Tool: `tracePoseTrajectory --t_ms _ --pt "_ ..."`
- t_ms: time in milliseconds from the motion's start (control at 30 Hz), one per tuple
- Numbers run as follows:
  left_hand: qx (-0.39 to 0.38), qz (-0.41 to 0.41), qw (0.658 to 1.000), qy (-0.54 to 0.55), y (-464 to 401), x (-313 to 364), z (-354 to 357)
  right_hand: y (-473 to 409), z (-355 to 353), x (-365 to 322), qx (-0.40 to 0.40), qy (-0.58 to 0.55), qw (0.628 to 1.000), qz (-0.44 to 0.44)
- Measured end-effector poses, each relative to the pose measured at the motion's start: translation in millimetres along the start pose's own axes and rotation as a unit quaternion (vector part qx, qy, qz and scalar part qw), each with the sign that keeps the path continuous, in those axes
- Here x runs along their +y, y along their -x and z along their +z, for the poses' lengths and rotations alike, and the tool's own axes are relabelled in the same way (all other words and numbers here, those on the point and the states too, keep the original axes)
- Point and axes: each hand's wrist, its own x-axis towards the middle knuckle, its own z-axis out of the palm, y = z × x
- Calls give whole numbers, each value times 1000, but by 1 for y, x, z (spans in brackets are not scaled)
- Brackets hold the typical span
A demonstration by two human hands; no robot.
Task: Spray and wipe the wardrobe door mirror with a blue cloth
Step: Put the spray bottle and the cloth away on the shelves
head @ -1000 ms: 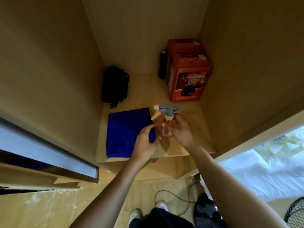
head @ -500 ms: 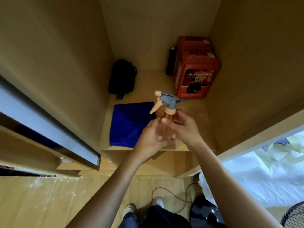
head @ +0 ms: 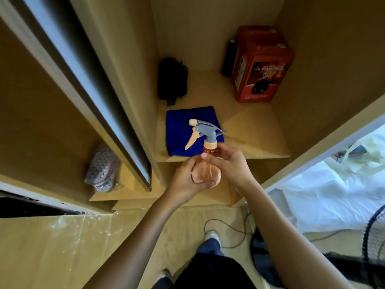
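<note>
The open wardrobe (head: 208, 28) stands wide, its sliding door (head: 87, 84) pushed left. A blue cloth (head: 181, 130) lies folded on the shelf (head: 260, 132). Both hands hold the spray bottle (head: 208, 163) just before it: left hand (head: 185, 180) cupping the base, right hand (head: 227, 161) with fingers clamped round the neck.

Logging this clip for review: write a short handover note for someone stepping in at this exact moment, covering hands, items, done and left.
Left hand: cups the base of the spray bottle from below.
Right hand: fingers curled round the bottle's neck, just under the grey trigger head.
Both grips hold the bottle in front of the shelf edge.
Blue cloth: folded, lying flat on the wardrobe shelf, untouched.
Done: bottle in hand.
Left: take the cloth, spray the door mirror, wipe it.
</note>
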Motion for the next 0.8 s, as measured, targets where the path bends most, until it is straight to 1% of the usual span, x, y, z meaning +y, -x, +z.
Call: tracePoseTrajectory --t_ms 333,467,633,800 --pt "-34 -29 999 -27 112 -63 -53 100 104 27 47 -37 997 52" --pt "-12 -31 999 -11 147 -79 -71 120 137 33 30 -29 998 55" --pt "38 -45 998 10 179 -95 -84 133 171 37 -5 -11 998 55" --pt "75 -47 996 21 207 -116 -97 145 205 49 -32 -25 997 66"
